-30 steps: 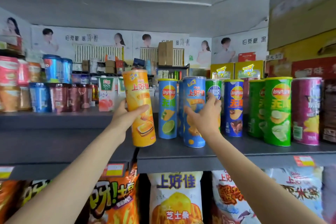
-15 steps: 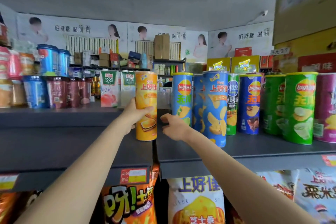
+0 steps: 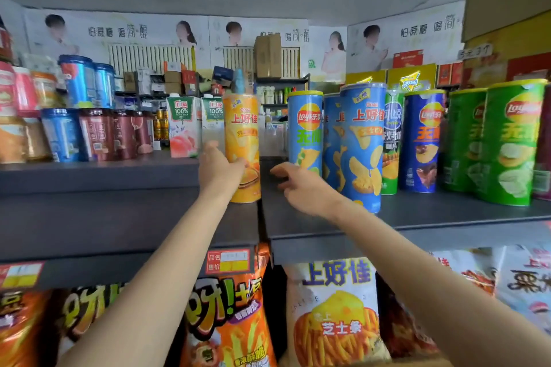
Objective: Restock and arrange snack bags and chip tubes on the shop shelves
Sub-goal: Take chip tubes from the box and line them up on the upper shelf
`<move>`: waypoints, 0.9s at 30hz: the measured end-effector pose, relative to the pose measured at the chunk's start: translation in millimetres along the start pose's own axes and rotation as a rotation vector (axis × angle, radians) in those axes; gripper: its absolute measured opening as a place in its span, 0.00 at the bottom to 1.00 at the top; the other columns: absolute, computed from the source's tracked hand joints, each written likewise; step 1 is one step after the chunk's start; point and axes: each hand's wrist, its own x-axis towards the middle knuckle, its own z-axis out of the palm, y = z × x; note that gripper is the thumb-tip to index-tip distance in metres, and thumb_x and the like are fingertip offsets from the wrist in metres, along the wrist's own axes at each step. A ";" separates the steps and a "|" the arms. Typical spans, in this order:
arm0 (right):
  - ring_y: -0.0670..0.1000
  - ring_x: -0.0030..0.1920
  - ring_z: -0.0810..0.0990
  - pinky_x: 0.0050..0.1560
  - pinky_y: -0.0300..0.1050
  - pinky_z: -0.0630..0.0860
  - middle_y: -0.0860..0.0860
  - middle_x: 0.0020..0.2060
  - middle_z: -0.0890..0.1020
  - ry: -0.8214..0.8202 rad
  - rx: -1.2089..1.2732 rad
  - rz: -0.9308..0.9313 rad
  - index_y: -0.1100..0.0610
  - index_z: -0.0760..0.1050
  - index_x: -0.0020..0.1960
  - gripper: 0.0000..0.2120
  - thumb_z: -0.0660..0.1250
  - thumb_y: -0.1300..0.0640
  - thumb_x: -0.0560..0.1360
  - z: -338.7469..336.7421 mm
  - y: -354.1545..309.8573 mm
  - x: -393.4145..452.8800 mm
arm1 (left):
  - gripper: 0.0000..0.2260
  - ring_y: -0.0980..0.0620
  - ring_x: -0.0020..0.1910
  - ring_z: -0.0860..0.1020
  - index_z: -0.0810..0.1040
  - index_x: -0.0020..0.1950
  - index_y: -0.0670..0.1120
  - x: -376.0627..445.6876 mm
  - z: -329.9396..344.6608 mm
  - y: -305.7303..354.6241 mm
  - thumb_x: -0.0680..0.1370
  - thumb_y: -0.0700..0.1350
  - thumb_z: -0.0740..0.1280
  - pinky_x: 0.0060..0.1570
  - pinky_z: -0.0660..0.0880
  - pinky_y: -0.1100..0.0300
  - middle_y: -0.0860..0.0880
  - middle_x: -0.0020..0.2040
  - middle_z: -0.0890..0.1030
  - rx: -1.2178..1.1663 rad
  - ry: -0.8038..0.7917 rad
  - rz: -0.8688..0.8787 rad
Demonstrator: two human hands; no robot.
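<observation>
On the grey top shelf, your left hand grips the orange chip tube, fingers curled round its lower half, thumb across the front. The tube stands upright at the right edge of the left shelf board, just left of the seam between the two boards.

Your right hand hovers just right of the orange tube, not touching it. Fingers are loosely extended, slightly apart, pointing toward the tube; they hold nothing.

Counts, relative to the orange tube:
- Right: one light-blue Lay's tube, then two blue Oishi tubes, the front one nearest the shelf edge, the second partly hidden behind it.
- Further right: one green-and-blue tube, one dark-blue Lay's tube, two green Lay's tubes. One more tube at the frame edge, colour hard to tell.
- Just left and behind: two juice cartons.
- Further left: one blue and three maroon drink cups, two blue cups stacked above them, plus more cups at the far left; that count is unclear.
- Below, on the next shelf down: one orange fries bag, one white cheese-stick bag, more bags on both sides, partly cut off.
- Below the tube on the shelf lip: one red-and-yellow price tag.
</observation>
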 end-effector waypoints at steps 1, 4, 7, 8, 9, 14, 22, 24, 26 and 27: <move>0.54 0.60 0.77 0.61 0.44 0.72 0.56 0.59 0.77 0.028 0.016 -0.047 0.61 0.70 0.64 0.21 0.54 0.72 0.74 -13.3 4.1 -17.7 | 0.22 0.44 0.60 0.73 0.65 0.66 0.42 -13.6 2.1 6.1 0.74 0.39 0.67 0.61 0.71 0.47 0.42 0.63 0.72 -0.075 0.053 0.084; 0.43 0.46 0.81 0.53 0.40 0.76 0.52 0.47 0.79 0.079 0.058 -0.130 0.63 0.76 0.55 0.20 0.52 0.76 0.72 -59.2 27.9 -80.0 | 0.16 0.50 0.50 0.75 0.69 0.59 0.40 -73.5 26.4 24.8 0.72 0.35 0.63 0.53 0.73 0.56 0.43 0.56 0.75 -0.222 0.145 0.404; 0.33 0.37 0.79 0.44 0.31 0.75 0.48 0.41 0.79 0.162 0.064 -0.073 0.64 0.77 0.52 0.16 0.55 0.71 0.69 -101.9 66.5 -141.9 | 0.14 0.54 0.45 0.74 0.70 0.55 0.37 -153.2 71.3 38.4 0.70 0.34 0.59 0.46 0.71 0.65 0.45 0.52 0.74 -0.313 -0.005 0.634; 0.33 0.36 0.79 0.43 0.31 0.75 0.48 0.39 0.79 0.189 0.066 -0.022 0.64 0.78 0.51 0.17 0.55 0.68 0.67 -112.4 83.6 -161.5 | 0.14 0.55 0.44 0.74 0.70 0.55 0.37 -179.6 91.2 36.6 0.70 0.34 0.59 0.44 0.70 0.69 0.45 0.51 0.73 -0.323 -0.084 0.656; 0.34 0.35 0.79 0.42 0.32 0.75 0.50 0.39 0.79 0.201 0.068 0.036 0.64 0.78 0.50 0.17 0.55 0.67 0.67 -120.2 102.4 -181.6 | 0.13 0.56 0.43 0.74 0.71 0.55 0.38 -206.5 111.4 33.5 0.70 0.35 0.58 0.43 0.70 0.71 0.45 0.51 0.73 -0.324 -0.169 0.660; 0.47 0.40 0.81 0.46 0.43 0.77 0.55 0.41 0.81 0.089 -0.039 0.422 0.63 0.78 0.51 0.11 0.61 0.72 0.74 -130.6 236.5 -285.3 | 0.11 0.56 0.40 0.72 0.71 0.56 0.38 -329.4 220.5 -12.2 0.74 0.34 0.61 0.38 0.65 0.67 0.50 0.46 0.72 -0.182 -0.592 0.512; 0.57 0.53 0.78 0.40 0.38 0.64 0.60 0.51 0.81 -0.310 -0.151 0.872 0.65 0.77 0.55 0.10 0.63 0.63 0.76 -109.6 431.7 -468.1 | 0.18 0.47 0.44 0.76 0.68 0.63 0.41 -465.4 368.4 -54.5 0.73 0.37 0.63 0.44 0.70 0.57 0.47 0.52 0.73 0.115 -1.124 0.077; 0.59 0.57 0.77 0.46 0.42 0.64 0.61 0.55 0.79 -0.371 -0.170 0.997 0.64 0.76 0.58 0.12 0.62 0.62 0.76 -108.6 469.7 -504.0 | 0.18 0.45 0.47 0.77 0.69 0.62 0.40 -488.6 400.5 -59.4 0.73 0.37 0.64 0.50 0.72 0.54 0.45 0.52 0.76 0.172 -1.157 0.018; 0.59 0.59 0.76 0.51 0.45 0.67 0.60 0.58 0.78 -0.403 -0.164 1.067 0.64 0.73 0.61 0.15 0.63 0.60 0.76 -105.7 505.2 -533.2 | 0.17 0.47 0.43 0.77 0.68 0.62 0.40 -506.6 425.2 -59.1 0.74 0.35 0.64 0.48 0.71 0.55 0.47 0.52 0.76 0.232 -1.181 -0.059; 0.59 0.61 0.75 0.54 0.46 0.68 0.60 0.60 0.77 -0.421 -0.163 1.090 0.63 0.72 0.63 0.17 0.64 0.59 0.76 -103.5 520.0 -543.1 | 0.17 0.48 0.43 0.76 0.67 0.62 0.41 -513.3 434.9 -57.8 0.75 0.35 0.64 0.47 0.71 0.56 0.47 0.52 0.75 0.247 -1.196 -0.087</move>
